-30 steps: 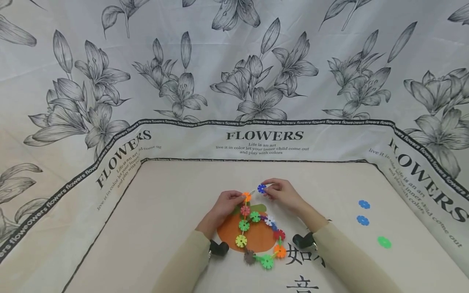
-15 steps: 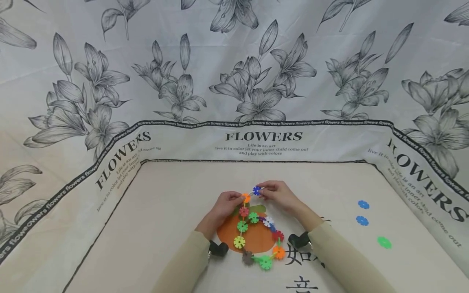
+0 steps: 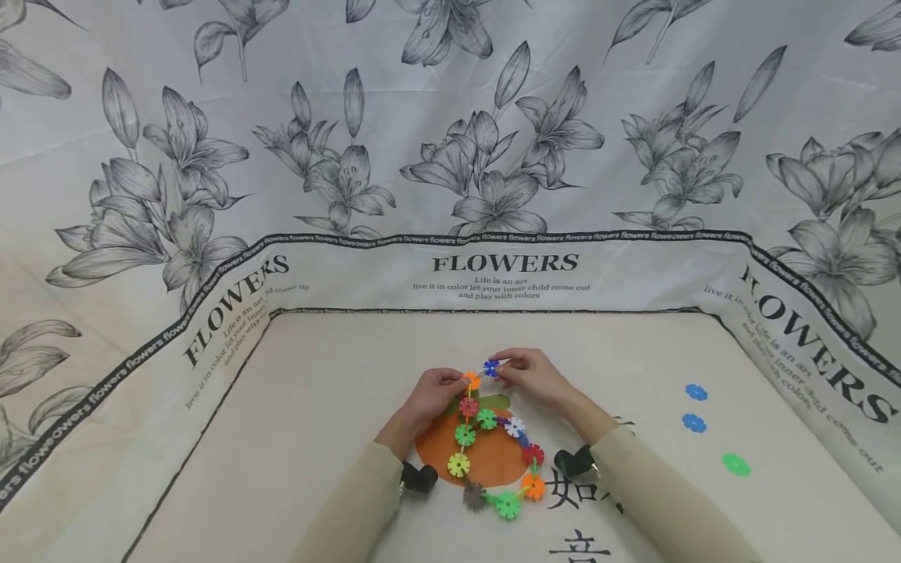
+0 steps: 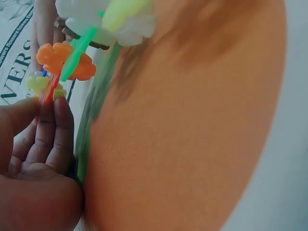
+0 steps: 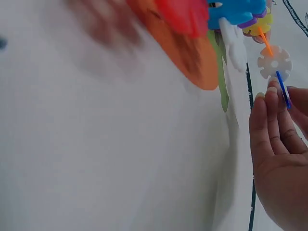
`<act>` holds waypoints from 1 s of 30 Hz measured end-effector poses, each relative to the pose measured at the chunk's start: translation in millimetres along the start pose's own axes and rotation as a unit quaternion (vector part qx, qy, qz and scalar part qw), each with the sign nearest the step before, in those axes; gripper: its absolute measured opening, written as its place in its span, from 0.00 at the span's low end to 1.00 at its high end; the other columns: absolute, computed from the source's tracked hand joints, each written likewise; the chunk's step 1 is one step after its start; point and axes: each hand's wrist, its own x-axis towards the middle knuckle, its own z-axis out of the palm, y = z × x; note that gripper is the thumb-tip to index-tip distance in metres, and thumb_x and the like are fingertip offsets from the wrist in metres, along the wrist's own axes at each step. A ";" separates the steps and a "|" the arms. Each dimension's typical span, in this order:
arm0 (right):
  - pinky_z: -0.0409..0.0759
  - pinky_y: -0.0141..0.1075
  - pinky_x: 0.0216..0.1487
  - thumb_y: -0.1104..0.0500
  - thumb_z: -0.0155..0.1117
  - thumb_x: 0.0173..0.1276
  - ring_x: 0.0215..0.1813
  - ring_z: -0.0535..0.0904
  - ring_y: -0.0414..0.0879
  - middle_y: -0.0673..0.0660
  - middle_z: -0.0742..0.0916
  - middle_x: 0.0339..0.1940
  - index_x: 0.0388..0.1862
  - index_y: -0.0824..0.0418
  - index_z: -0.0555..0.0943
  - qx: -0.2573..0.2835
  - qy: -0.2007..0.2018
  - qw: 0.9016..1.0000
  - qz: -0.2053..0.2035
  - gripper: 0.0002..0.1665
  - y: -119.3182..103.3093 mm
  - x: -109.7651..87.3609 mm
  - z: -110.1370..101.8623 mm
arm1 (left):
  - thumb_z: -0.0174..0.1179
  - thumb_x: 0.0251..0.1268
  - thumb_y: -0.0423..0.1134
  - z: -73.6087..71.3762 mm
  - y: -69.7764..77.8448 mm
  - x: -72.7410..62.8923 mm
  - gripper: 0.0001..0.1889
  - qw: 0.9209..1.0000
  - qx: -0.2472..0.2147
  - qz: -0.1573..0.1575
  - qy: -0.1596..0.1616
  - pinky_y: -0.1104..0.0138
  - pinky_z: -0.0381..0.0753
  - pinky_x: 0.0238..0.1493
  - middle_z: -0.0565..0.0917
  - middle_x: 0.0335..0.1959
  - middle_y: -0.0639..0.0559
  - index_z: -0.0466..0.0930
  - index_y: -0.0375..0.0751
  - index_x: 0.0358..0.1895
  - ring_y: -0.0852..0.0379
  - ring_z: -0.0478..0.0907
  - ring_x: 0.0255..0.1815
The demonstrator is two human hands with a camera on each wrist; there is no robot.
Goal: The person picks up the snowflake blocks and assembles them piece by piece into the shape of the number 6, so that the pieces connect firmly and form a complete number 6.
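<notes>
A chain of several notched plastic discs, the snowflake kind, hangs in a loop, with a yellow disc [image 3: 459, 465] and a brown disc [image 3: 474, 496] along its lower left. My left hand [image 3: 431, 397] pinches the chain's upper end by the orange disc [image 3: 472, 381]. Thumb and fingertips of my right hand [image 3: 536, 378] pinch a dark blue disc [image 3: 490, 367]. In the right wrist view, the blue disc [image 5: 283, 90] is edge-on against a white disc [image 5: 275, 63], which an orange disc joins to the chain. How deeply their slots are engaged cannot be told.
Two blue discs [image 3: 695, 407] and a green disc [image 3: 736, 464] lie loose on the right of the pale tablecloth [image 3: 317, 391]. Under the chain the cloth bears an orange printed shape [image 3: 432, 446] and dark characters [image 3: 580, 543]. Flower-printed fabric [image 3: 507, 270] walls the table's back and sides.
My right hand has moved left with the dark blue disc, bringing it to the chain's end by the left hand. The left hand has stayed nearly still, and the loose discs have not moved.
</notes>
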 end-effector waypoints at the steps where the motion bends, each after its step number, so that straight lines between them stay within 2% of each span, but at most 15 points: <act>1: 0.84 0.43 0.48 0.64 0.58 0.77 0.46 0.86 0.61 0.69 0.89 0.46 0.63 0.71 0.78 -0.011 -0.003 1.000 -0.001 0.19 -0.6 -1.5 -1.5 | 0.60 0.76 0.40 -0.3 0.1 0.6 0.11 1.000 0.002 -0.001 -0.002 0.63 0.81 0.50 0.87 0.35 0.49 0.85 0.34 0.45 0.56 0.80 0.38; 6: 0.84 0.41 0.42 0.60 0.59 0.78 0.42 0.85 0.56 0.66 0.89 0.46 0.65 0.69 0.76 -0.069 -0.007 0.997 0.019 0.21 3.8 -13.7 -15.5 | 0.62 0.75 0.41 0.8 1.4 0.5 0.10 1.000 0.010 -0.020 0.001 0.63 0.81 0.51 0.86 0.40 0.49 0.86 0.36 0.46 0.55 0.79 0.42; 10: 0.84 0.43 0.43 0.58 0.60 0.78 0.42 0.84 0.54 0.63 0.89 0.46 0.64 0.70 0.76 -0.111 -0.004 0.993 0.037 0.23 5.6 -30.6 -30.9 | 0.62 0.75 0.40 1.6 3.8 -1.1 0.10 1.000 0.012 -0.028 0.008 0.64 0.82 0.50 0.85 0.43 0.48 0.86 0.36 0.48 0.54 0.78 0.43; 17: 0.84 0.43 0.41 0.57 0.61 0.77 0.42 0.84 0.55 0.65 0.88 0.47 0.65 0.72 0.75 -0.136 0.014 0.990 0.033 0.25 9.1 -59.3 -63.9 | 0.62 0.75 0.41 1.1 4.3 -3.1 0.11 0.999 0.017 -0.027 0.008 0.64 0.82 0.51 0.85 0.42 0.48 0.85 0.36 0.49 0.54 0.79 0.42; 21: 0.84 0.41 0.41 0.56 0.62 0.77 0.43 0.84 0.54 0.65 0.87 0.49 0.66 0.70 0.75 -0.149 0.039 0.987 0.048 0.26 13.1 -72.2 -81.4 | 0.62 0.75 0.42 0.3 2.8 -3.6 0.12 0.999 0.020 -0.024 0.007 0.62 0.81 0.53 0.86 0.40 0.49 0.84 0.36 0.49 0.55 0.80 0.42; 25: 0.83 0.43 0.44 0.54 0.63 0.77 0.47 0.84 0.54 0.64 0.87 0.51 0.65 0.68 0.76 -0.202 0.073 0.976 0.044 0.25 16.2 -84.2 -96.8 | 0.61 0.75 0.41 -0.1 1.9 -2.8 0.12 1.000 0.017 -0.019 0.005 0.62 0.82 0.52 0.86 0.40 0.49 0.84 0.36 0.50 0.55 0.80 0.41; 30: 0.79 0.49 0.48 0.53 0.64 0.76 0.51 0.81 0.57 0.63 0.86 0.49 0.60 0.67 0.81 -0.301 0.126 0.945 0.032 0.22 22.1 -97.1 -116.5 | 0.61 0.75 0.41 0.1 1.1 -1.9 0.12 1.000 0.014 -0.015 0.003 0.63 0.82 0.52 0.86 0.40 0.49 0.84 0.35 0.50 0.55 0.80 0.41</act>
